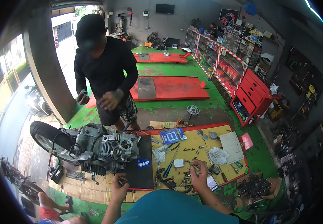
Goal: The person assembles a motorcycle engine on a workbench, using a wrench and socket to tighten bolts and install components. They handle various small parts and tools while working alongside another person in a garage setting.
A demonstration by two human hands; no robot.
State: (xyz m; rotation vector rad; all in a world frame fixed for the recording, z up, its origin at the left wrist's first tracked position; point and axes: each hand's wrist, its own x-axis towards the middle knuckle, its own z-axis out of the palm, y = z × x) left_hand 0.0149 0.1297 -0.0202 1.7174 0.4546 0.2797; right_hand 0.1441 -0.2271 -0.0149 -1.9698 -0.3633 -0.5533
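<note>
My left hand (119, 186) is closed around a small dark object I cannot make out, at the edge of a black mat (144, 176), just below the engine (115, 147) with its attached wheel (49, 140). My right hand (200, 175) has fingers curled at a small metal piece I cannot identify on the yellow work surface (206, 149). Around it lie a small white box (179, 162), pliers and a blue-handled screwdriver (168, 171), small metal parts, a crumpled clear bag (218, 155) and a socket tool (224, 176). A blue packet (143, 163) rests on the mat.
A person in black (103, 74) stands across the bench holding a metal part. Behind are red lift platforms (176, 93), a red tool chest (249, 93) and shelving. A box of dark parts (254, 188) is at right; another person's bare leg (49, 201) shows at lower left.
</note>
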